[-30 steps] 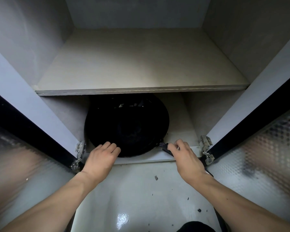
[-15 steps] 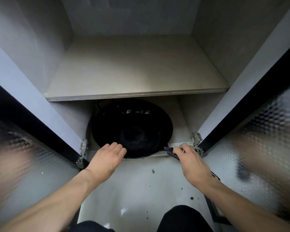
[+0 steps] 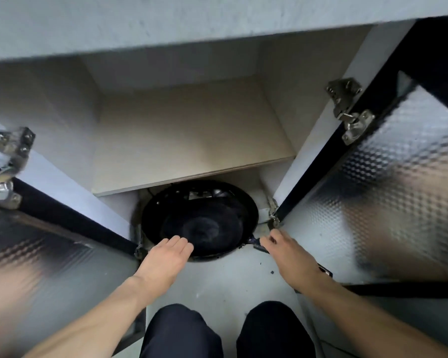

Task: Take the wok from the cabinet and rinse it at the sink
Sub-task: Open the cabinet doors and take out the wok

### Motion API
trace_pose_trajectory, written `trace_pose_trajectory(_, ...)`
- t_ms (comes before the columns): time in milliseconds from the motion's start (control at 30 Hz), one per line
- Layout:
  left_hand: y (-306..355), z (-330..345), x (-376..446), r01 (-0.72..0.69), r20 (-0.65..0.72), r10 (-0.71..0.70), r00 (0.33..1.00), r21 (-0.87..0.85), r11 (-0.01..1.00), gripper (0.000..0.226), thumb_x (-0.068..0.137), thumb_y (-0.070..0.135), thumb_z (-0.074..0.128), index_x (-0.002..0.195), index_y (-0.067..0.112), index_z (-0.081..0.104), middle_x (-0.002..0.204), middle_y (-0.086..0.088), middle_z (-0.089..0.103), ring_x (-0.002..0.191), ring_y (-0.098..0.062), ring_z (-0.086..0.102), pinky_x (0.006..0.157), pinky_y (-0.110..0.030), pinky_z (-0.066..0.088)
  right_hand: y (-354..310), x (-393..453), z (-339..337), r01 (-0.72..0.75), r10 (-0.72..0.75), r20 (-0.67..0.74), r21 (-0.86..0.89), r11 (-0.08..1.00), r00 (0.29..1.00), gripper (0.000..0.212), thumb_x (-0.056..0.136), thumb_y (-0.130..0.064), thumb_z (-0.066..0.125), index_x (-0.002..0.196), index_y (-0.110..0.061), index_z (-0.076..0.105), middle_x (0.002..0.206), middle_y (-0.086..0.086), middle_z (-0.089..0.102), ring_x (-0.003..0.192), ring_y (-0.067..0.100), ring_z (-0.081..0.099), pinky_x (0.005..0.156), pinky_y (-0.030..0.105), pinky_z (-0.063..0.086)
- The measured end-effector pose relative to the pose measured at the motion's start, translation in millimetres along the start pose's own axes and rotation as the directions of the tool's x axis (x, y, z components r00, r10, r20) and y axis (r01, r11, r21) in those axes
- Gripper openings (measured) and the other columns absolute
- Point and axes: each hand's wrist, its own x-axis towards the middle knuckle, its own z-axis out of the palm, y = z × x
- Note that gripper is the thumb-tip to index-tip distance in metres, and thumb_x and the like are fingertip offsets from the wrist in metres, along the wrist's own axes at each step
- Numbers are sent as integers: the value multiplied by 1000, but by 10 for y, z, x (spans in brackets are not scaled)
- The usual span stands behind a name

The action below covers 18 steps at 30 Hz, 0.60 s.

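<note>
The left hand lies palm down with its fingers straight and close together, their tips over the near rim of the wok. The right hand curls its fingers round the wok's dark handle, which sticks out toward the right from the rim. The two hands are apart, one at each side of the pan's near edge.

The wok is round, black and matte, with a faint dull sheen in its shallow bowl. It sits in the bottom compartment of the cabinet, its near edge jutting past the front and its far side tucked under a pale, smooth shelf. Something small and metallic shows behind its far rim, too dark to tell.

Both doors stand open: the left door and the right door have dark frames and dimpled, frosted glass panels. Bright metal hinges clamp them to the grey cabinet walls. Below, the person's knees in dark trousers are over a glossy pale floor with a few dark specks.
</note>
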Motion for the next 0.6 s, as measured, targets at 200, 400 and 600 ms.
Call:
trace_pose_trajectory(200,126,-687,-220,-25,105,30,994,-46,999,65,33,12,90,86,18,51,77,3,46,69,-15,41,56,-27,39,-92,-465,-468,10,-6,69,-55,998,998,67,75,16,50,131,-19,38,126,4,39,114,25,41,85,32,41)
trace_pose_trajectory(400,299,-1339,-491,-8,179,29,984,-119,993,63,37,12,91,83,21,49,77,8,47,70,-12,44,59,-24,42,-207,-973,-953,12,-5,89,-70,997,996,67,72,16,52,129,-18,41,123,7,42,111,29,44,85,38,45)
trace_pose_trajectory(600,468,-2115,-764,-21,155,53,987,-204,979,55,45,8,90,81,21,51,77,7,48,70,-13,48,61,-24,42,-382,-1602,-1462,-68,69,53,-9,998,996,64,71,14,54,124,-22,44,116,5,44,110,28,44,72,34,39)
